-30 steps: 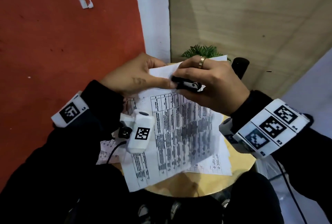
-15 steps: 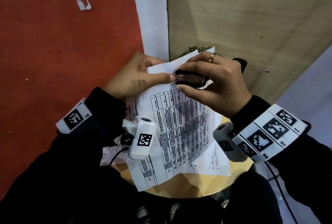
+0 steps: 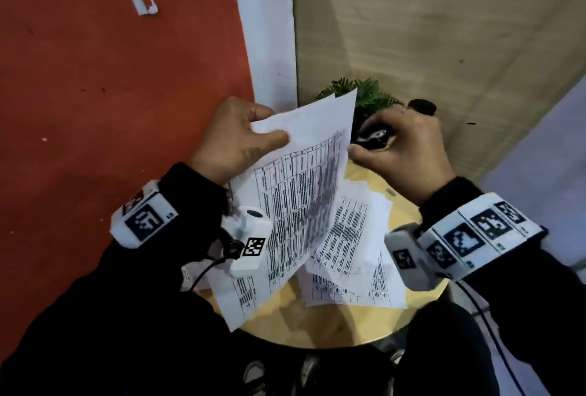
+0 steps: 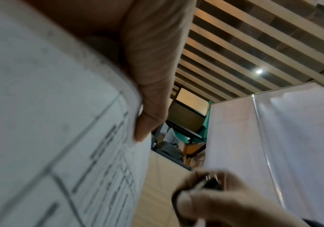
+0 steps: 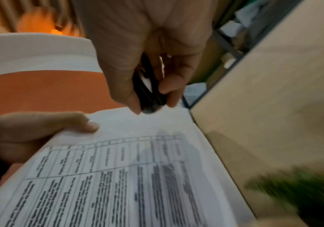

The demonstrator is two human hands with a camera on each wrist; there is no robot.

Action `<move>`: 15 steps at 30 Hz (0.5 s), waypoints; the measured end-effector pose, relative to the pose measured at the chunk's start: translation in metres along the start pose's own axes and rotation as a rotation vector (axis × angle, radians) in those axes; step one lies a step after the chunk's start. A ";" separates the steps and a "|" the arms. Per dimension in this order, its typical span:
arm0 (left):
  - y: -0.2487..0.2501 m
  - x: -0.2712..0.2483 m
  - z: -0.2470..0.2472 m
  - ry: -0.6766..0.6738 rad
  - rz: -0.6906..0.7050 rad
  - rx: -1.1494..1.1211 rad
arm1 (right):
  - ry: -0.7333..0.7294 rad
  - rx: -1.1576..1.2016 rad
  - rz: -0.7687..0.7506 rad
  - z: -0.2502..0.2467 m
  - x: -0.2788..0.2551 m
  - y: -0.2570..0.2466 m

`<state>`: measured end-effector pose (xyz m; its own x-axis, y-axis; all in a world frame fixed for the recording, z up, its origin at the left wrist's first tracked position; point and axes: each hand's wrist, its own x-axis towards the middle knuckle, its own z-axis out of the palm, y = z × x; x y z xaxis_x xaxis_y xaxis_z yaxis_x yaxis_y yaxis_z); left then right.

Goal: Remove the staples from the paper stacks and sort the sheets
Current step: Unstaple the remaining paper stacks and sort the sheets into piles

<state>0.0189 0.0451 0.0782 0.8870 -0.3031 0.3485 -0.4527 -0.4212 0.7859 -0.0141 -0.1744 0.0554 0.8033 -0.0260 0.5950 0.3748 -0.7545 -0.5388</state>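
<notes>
Head view, with both wrist views. I have the printed stack (image 3: 304,192) raised off the round wooden desk (image 3: 320,322) in my left hand (image 3: 234,138), whose thumb lies across the top sheet with the fingers curled behind, clamping the upper corner. My right hand (image 3: 402,148) is closed around the black staple remover (image 3: 374,137), thumb and fingers pinching its two halves; it sits just beside the stack's right edge, apart from the paper.

Key relation: the stack's long axis runs from near my body up and away toward the far wall, tilted, its free top corner pointing at the green plant (image 3: 364,94). The pinched corner lies to the left of the remover, so the left hand is on the paper and the right is the nearer tool hand. I cannot tell whether a staple remains in that corner; it is too small to see.

Loose sheets (image 3: 352,237) lie flat and fanned on the desk under my right wrist.

Materials: thin, limp white paper printed with dense tables, bowing under its own weight; hard, glossy plastic-and-metal remover; smooth pale wood desk.
</notes>
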 end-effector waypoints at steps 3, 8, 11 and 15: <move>-0.009 0.001 -0.007 -0.015 0.002 -0.020 | -0.158 0.038 0.248 0.008 -0.009 0.024; -0.013 0.005 -0.018 -0.194 -0.011 0.020 | -0.328 0.526 0.555 0.021 -0.013 0.044; -0.016 0.008 -0.032 -0.314 -0.011 -0.040 | -0.474 0.713 0.551 0.020 -0.009 0.044; -0.020 0.010 -0.044 -0.318 0.060 -0.039 | -0.565 0.835 0.548 0.025 -0.009 0.036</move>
<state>0.0407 0.0881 0.0887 0.7831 -0.5807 0.2225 -0.4939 -0.3633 0.7900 0.0034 -0.1844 0.0158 0.9674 0.2402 -0.0806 -0.0690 -0.0566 -0.9960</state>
